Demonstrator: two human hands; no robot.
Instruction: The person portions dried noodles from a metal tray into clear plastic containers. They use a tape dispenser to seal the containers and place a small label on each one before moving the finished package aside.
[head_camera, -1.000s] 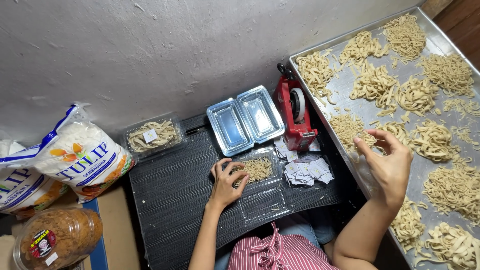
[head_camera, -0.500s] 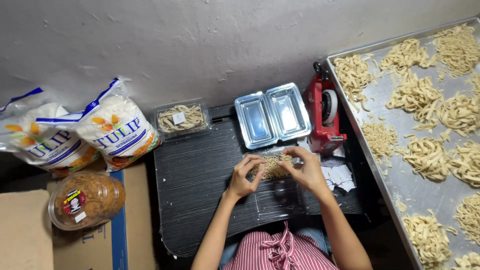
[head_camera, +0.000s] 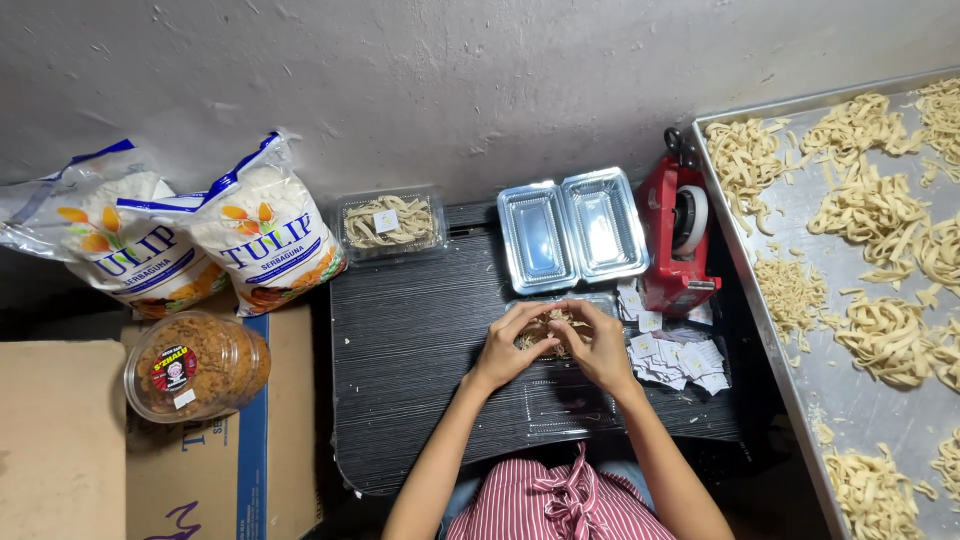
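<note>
Both hands down at the middle of the black slatted table (head_camera: 420, 340), cupped around a small bundle of noodles (head_camera: 545, 330) that sits in a clear plastic tray (head_camera: 560, 400) right in front of the body. Left hand (head_camera: 508, 345) curled in from the left, fingers bent and pressing the bundle's side; right hand (head_camera: 600, 345) mirroring it from the right, fingertips touching the noodles on top. Hands nearly meeting over the bundle — pressed in on it, not spread.

Just behind, toward the wall, an open hinged container (head_camera: 572, 228) lying empty, both halves facing up. To its left a closed clear box of noodles (head_camera: 390, 225) with a small label on the lid. To its right a red tape dispenser (head_camera: 680, 240), and below that a loose pile of small white paper labels (head_camera: 675, 355), just beside the right hand.

Far right: a big metal tray (head_camera: 790, 400) covered with separate noodle nests — well apart from the hands. Far left: two white flour bags (head_camera: 190, 240) leaning on the wall, plus a round clear jar (head_camera: 195, 365) of something brown and crumbly resting on a cardboard box (head_camera: 60, 440). Red-and-white striped apron (head_camera: 560, 505) at the bottom edge.
</note>
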